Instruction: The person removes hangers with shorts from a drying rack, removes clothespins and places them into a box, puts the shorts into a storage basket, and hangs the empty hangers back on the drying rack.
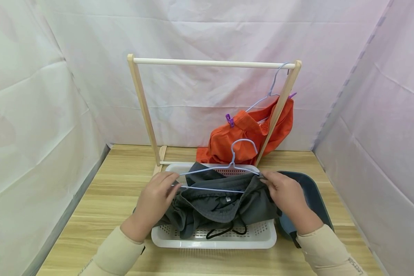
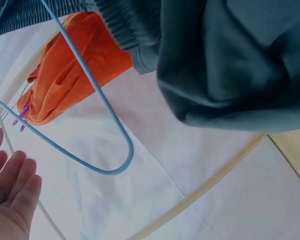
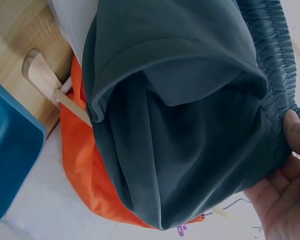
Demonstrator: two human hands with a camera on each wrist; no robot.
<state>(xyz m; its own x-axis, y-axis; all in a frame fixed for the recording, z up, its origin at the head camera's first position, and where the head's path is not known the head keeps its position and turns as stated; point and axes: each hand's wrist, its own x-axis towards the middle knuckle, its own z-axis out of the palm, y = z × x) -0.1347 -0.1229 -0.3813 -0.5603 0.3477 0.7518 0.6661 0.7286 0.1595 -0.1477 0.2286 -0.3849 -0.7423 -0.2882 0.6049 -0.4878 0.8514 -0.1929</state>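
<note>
A pair of dark grey shorts (image 1: 220, 205) with an elastic waistband and black drawstring lies bunched over a white basket (image 1: 214, 244). A light blue hanger (image 1: 207, 189) stands at the waistband with its hook up. My left hand (image 1: 156, 195) pinches the hanger near its left end, thumb and forefinger at the wire. In the left wrist view, the other fingers (image 2: 20, 175) stretch out beside the hanger's looped end. At the other side, my right hand (image 1: 286, 191) pinches the waistband close to the hanger's right end. The right wrist view shows the thumb (image 3: 296, 132) on the gathered elastic.
Behind the basket stands a wooden rack with a white rail (image 1: 207, 63). Orange clothing (image 1: 238, 138) hangs at its right end from another blue hanger, held by purple clips (image 1: 229, 120). A dark blue bin (image 1: 314, 195) sits right of the basket. White cloth walls enclose the table.
</note>
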